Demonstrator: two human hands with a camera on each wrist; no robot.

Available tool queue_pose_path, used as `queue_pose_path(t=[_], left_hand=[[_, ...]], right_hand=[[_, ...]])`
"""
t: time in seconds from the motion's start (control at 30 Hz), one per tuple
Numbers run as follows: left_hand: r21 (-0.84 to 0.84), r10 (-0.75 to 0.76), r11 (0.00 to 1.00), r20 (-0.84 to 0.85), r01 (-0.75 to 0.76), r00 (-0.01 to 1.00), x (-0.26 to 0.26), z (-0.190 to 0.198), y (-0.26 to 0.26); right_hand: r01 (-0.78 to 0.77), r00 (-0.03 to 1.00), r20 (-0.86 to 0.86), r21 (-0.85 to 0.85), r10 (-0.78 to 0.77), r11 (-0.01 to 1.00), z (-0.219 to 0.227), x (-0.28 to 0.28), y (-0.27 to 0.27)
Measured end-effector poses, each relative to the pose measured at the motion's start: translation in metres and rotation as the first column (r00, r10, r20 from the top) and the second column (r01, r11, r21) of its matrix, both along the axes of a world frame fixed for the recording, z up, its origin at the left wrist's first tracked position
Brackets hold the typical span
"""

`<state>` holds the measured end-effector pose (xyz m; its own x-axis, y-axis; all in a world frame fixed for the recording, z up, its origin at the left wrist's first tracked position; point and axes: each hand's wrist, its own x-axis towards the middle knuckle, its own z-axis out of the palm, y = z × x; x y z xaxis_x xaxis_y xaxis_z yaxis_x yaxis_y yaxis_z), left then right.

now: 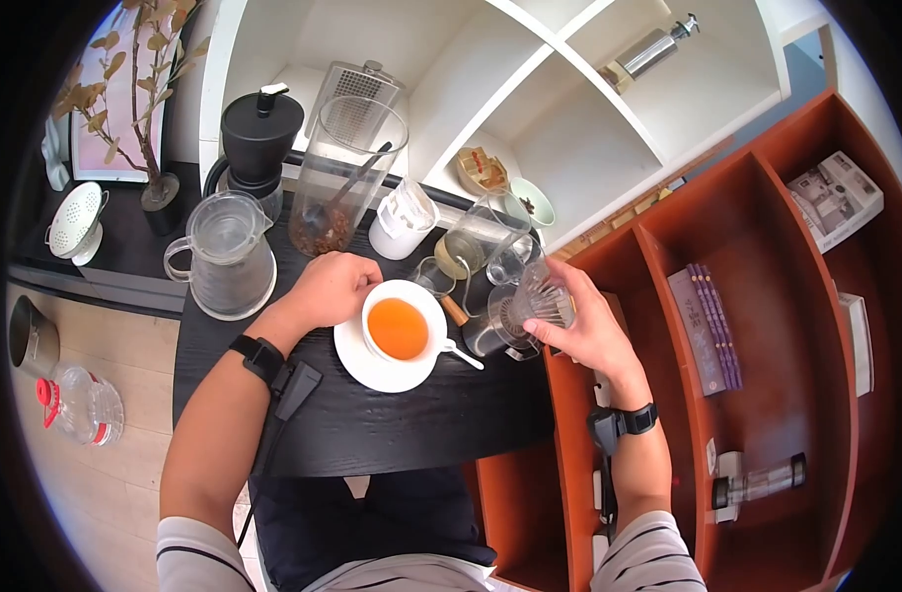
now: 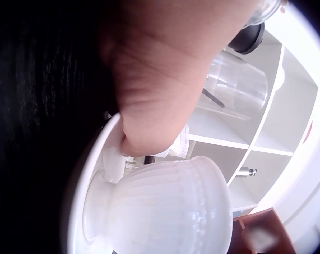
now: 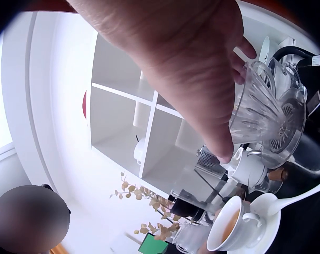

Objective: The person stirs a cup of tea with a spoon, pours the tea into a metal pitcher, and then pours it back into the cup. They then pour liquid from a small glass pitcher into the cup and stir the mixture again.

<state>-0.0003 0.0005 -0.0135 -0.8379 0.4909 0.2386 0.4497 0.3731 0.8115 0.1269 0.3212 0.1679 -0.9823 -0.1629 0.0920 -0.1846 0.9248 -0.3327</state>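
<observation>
My right hand (image 1: pixel 594 331) holds a clear ribbed glass coffee dripper (image 1: pixel 550 296), thumb on the near side and fingers on the far side of its wide rim. The dripper's flat base disc (image 3: pixel 290 129) shows in the right wrist view, over other glassware. My left hand (image 1: pixel 335 286) lies beside the saucer (image 1: pixel 372 377), its fingers bent down behind the rim. The fingertips are hidden, so I cannot tell whether they grip it. A white fluted cup (image 2: pixel 165 206) of orange-brown tea (image 1: pixel 399 329) stands on the saucer. The white spoon (image 1: pixel 464 357) sticks out rightward.
Behind the cup stand a glass pitcher (image 1: pixel 229 261), black grinder (image 1: pixel 262 138), tall glass cylinder (image 1: pixel 347 168) and white mug with a drip bag (image 1: pixel 404 225). Red-brown shelves (image 1: pixel 668 326) adjoin the table's right side. Another person (image 3: pixel 30 219) shows in the right wrist view.
</observation>
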Motion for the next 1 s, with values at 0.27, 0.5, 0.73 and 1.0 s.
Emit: queue_pose_path(t=[0.27,0.5,0.73,1.0], left_hand=[[-0.019,0.003,1.000,0.024,-0.003,1.000,0.002,0.005,-0.001],[-0.007,-0.005,1.000,-0.007,0.005,1.000,0.002,0.005,-0.001],[-0.015,0.000,1.000,0.017,0.000,1.000,0.002,0.005,-0.001],[-0.001,-0.001,1.000,0.007,0.001,1.000,0.001,0.002,-0.001]], right_hand=[[0.006,0.985,-0.172,-0.056,-0.015,0.998,0.002,-0.001,0.000],[0.009,0.967,-0.233,-0.361,-0.100,0.933,0.031,-0.008,0.017],[0.242,0.899,-0.352,-0.098,-0.261,0.965,0.017,-0.075,0.057],[0.273,0.936,-0.244,0.050,-0.253,0.961,-0.015,-0.113,0.056]])
